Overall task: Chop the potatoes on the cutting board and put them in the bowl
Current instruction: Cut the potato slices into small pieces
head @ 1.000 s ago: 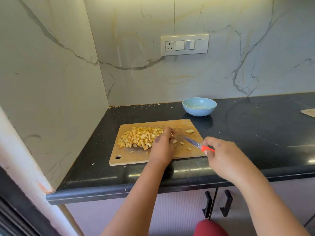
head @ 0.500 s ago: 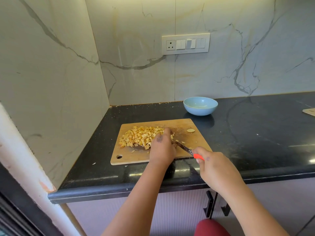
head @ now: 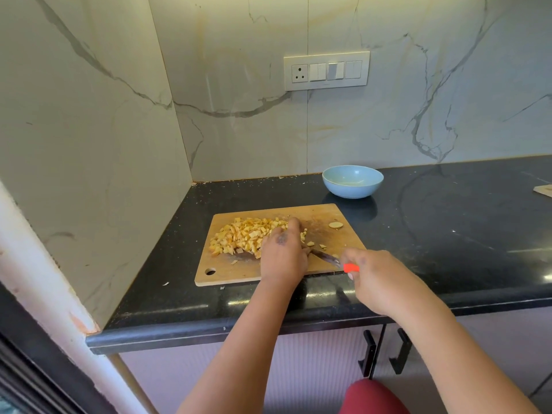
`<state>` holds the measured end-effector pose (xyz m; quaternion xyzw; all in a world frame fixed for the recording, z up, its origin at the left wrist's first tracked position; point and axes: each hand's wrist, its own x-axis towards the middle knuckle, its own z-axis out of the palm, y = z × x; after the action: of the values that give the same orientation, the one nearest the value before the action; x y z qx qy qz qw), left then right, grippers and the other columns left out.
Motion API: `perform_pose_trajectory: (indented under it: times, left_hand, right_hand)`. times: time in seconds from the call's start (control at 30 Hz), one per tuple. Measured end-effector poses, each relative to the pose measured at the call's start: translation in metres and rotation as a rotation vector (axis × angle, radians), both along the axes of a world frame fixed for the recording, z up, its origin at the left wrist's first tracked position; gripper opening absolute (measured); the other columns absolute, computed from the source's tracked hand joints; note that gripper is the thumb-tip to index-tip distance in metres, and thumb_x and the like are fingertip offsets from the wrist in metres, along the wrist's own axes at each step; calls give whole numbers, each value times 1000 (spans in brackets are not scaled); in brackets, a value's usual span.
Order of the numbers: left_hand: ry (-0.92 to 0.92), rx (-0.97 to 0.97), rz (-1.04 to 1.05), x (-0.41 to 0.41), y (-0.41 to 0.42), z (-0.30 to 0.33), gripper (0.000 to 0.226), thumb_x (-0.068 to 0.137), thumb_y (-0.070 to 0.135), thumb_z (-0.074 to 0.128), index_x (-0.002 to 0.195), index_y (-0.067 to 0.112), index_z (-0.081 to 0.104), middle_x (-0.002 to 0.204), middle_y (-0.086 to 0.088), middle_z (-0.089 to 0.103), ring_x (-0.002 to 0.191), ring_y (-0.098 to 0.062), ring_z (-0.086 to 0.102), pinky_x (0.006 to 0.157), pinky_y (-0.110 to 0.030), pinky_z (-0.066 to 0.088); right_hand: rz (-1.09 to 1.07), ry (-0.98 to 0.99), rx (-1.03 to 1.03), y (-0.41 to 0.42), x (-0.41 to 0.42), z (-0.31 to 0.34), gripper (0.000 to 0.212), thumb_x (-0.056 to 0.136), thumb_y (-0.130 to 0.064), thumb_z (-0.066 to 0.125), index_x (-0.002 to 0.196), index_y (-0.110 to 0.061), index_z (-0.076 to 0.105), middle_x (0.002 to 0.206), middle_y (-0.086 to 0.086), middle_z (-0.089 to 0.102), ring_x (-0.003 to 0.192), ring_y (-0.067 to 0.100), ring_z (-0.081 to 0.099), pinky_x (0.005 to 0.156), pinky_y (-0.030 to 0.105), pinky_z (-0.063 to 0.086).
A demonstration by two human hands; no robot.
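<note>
A heap of small yellow potato cubes lies on the left half of a wooden cutting board. One round potato slice sits alone near the board's far right corner. My left hand rests on the board at the heap's right edge, fingers laid against the cubes. My right hand grips the orange handle of a small knife, whose blade lies low on the board and points at my left hand. A light blue bowl stands behind the board; I see no potato in it.
The black stone counter runs to the right, with marble walls at the left and back. A switch panel hangs on the back wall. A pale flat object peeks in at the right edge. Cabinet handles show below the counter.
My right hand has drawn the knife left and toward me, bringing the blade close to my left hand. The left hand stays at the heap's edge.
</note>
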<state>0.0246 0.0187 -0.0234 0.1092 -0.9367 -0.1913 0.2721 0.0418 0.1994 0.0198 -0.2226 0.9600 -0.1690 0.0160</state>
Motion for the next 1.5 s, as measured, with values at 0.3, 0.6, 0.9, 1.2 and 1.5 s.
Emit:
perform_pose_trajectory:
  times: [0.3,0.6,0.9,1.2,1.5]
  left_hand:
    - [41,-22,-24,-4,-2,-3,31,90,3,46,116,14,61,106,-7,66,105,-27,47,91,-36,41]
    - [-192,-133,-254,-27,25,-4,26,100,26,50,111,12,69,114,-6,65,108,-22,54,99,-36,46]
    - [-154,-128,-42,-46,-19,27,26,98,7,50,117,10,66,115,-8,59,103,-25,57,85,-31,49]
    - [-298,-145,-51,-83,4,55,48,92,-4,51,136,17,54,130,-7,52,124,-26,45,96,-33,46]
    - [-454,-139,-242,-105,37,36,31,99,13,54,129,15,61,126,-9,57,114,-23,53,96,-31,45]
  right_hand:
    - [26,-249,-396,50,-33,18,15,99,-26,54,98,-38,63,59,-7,44,49,9,36,49,22,27]
    - [-153,-48,-837,21,-70,-29,17,99,-28,51,109,-38,60,67,-2,55,61,15,50,56,28,38]
    - [-172,65,-784,6,-84,-44,17,100,-30,50,114,-35,58,91,-12,61,78,7,58,60,21,45]
    - [-200,44,-798,4,-106,-48,20,100,-29,49,118,-35,57,90,-3,62,80,13,58,57,22,40]
    - [-212,43,-853,8,-110,-48,19,100,-28,49,113,-38,57,82,-5,61,72,11,57,58,23,41]
